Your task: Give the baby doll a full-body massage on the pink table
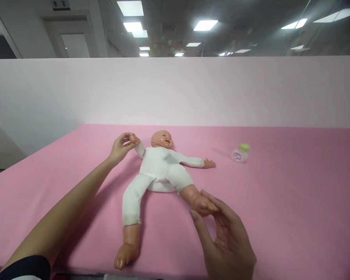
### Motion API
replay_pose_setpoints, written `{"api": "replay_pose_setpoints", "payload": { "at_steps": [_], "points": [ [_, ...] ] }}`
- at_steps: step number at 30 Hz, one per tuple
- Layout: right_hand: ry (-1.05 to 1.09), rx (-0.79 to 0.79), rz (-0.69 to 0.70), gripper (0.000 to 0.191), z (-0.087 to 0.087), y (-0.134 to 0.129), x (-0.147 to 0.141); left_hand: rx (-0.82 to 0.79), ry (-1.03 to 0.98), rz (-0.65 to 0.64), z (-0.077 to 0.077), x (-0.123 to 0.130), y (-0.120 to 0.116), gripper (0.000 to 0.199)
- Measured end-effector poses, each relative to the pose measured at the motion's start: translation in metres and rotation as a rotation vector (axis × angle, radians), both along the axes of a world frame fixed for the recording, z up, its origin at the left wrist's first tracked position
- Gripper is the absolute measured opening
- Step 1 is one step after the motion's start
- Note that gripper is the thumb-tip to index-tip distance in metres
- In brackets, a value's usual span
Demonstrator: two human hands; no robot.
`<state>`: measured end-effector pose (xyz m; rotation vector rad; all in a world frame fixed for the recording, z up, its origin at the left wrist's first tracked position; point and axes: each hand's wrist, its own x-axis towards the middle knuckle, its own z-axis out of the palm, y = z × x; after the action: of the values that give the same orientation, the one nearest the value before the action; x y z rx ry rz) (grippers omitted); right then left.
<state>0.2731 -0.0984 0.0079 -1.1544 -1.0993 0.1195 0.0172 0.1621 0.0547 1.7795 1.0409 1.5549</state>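
While the baby doll (160, 167) lies on its back with limbs spread, near the middle of a pink-covered table (294, 221), its trunk looks light and soft, the white cloth suit (132, 200) padded and yielding. The vinyl head (162, 140) and feet seem firmer and probably a little slick, so the padded trunk and the limbs look like the surest places to take hold, with the head supported rather than gripped. The left hand (121, 148) curls narrowly around the doll's fist (133, 139), above the shoulder. The right hand (227, 241) is partly open, its fingers (211, 203) over the doll's foot (200, 203) and its thumb below, a light hold as far as can be seen. A dark sleeve (23, 269) shows at the left forearm. Beyond the doll's open hand (209, 164) stands a small plastic bottle (239, 153) with a green cap, well apart from both hands.
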Motion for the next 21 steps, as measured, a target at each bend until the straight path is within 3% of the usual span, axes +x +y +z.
{"api": "replay_pose_setpoints", "payload": {
  "at_steps": [5,8,11,16,21],
  "points": [
    [-0.072,-0.023,0.004,0.038,0.016,0.027,-0.009,0.262,0.276,-0.158,-0.017,0.050,-0.022,0.029],
    [-0.110,-0.061,0.043,0.032,0.018,0.039,-0.014,0.381,0.422,-0.173,-0.027,0.057,-0.034,0.022],
    [-0.149,-0.112,0.086,0.026,0.019,0.046,-0.019,0.424,0.446,-0.174,-0.033,0.055,-0.039,0.025],
    [-0.187,-0.077,0.032,0.027,0.024,0.037,-0.014,0.324,0.328,-0.111,-0.037,0.053,-0.035,0.025],
    [-0.320,-0.035,-0.119,0.030,0.013,-0.002,0.006,0.124,-0.070,0.084,-0.049,0.039,-0.011,0.035]
  ]
}}
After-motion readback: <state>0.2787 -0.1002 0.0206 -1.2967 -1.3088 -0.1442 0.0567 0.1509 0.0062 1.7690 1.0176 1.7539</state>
